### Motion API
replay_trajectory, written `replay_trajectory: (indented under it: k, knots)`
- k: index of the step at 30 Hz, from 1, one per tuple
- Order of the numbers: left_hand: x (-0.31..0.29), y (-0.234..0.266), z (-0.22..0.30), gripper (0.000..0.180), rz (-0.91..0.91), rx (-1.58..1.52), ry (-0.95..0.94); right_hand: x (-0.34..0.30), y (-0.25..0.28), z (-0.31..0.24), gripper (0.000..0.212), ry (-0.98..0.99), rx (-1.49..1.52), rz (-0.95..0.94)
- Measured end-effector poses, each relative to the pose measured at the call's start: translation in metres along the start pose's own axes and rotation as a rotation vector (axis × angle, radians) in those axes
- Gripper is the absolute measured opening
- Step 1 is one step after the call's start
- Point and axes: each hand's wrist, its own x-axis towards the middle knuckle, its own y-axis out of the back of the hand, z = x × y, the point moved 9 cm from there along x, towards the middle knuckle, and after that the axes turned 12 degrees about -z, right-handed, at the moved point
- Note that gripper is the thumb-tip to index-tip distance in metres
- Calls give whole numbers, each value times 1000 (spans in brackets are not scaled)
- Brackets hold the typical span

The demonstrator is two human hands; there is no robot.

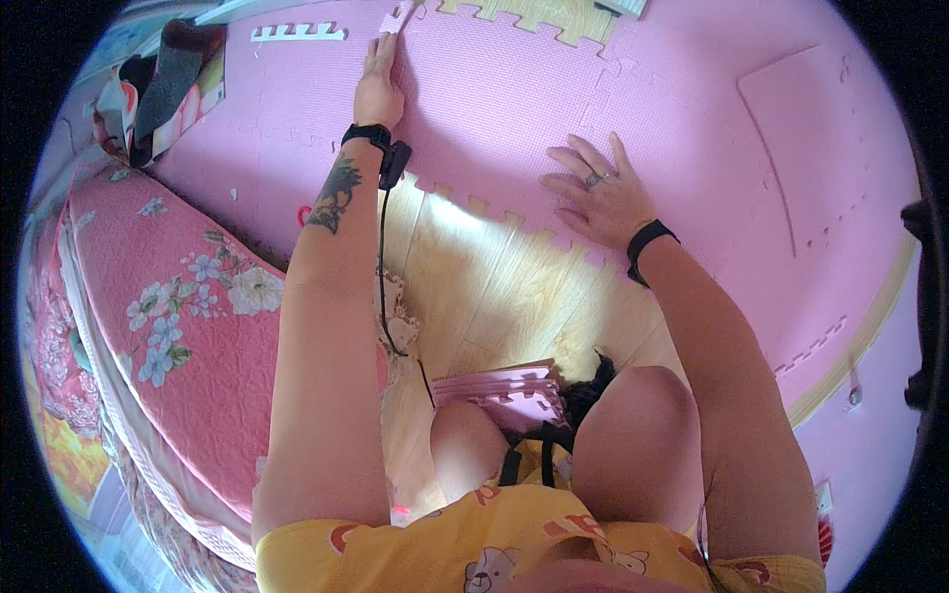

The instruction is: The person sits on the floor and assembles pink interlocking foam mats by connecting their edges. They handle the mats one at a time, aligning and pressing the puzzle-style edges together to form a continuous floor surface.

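Note:
Pink foam puzzle mats point(494, 109) with jigsaw edges lie joined over the floor. My left hand point(379, 87) reaches to the far side, fingers stretched out on the mat. Its fingertips meet a narrow, light pink toothed edge strip point(397, 17); whether they press or only touch it I cannot tell. My right hand point(601, 193), a ring on one finger, lies spread on the mat near its toothed front edge. Between my knees stands a stack of pink foam mat pieces point(514, 395), partly hidden by my legs.
Bare wooden floor point(514, 287) shows before my knees and at the far edge. A bed with a pink floral quilt point(208, 326) borders the left. Another toothed strip point(299, 33) lies far left, near a dark grey cloth point(170, 84). A black cable point(382, 257) hangs along my left arm.

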Motion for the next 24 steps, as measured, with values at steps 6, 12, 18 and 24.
replay_trajectory:
  k: [6, 12, 18, 24]
  knots:
    - [12, -6, 6, 67, -56, 41, -62, 0, 0, 0, 41, -6, -6, -16]
    - [5, -12, -10, 61, -95, 251, 87, 1, 0, 0, 42, -18, -8, -31]
    - [2, -3, -17, 46, -34, 47, -96, 0, 2, -2, 45, -13, -87, -23]
    - [-5, -2, -37, 42, -39, 203, 19, 4, 3, -4, 42, -22, -82, -52]
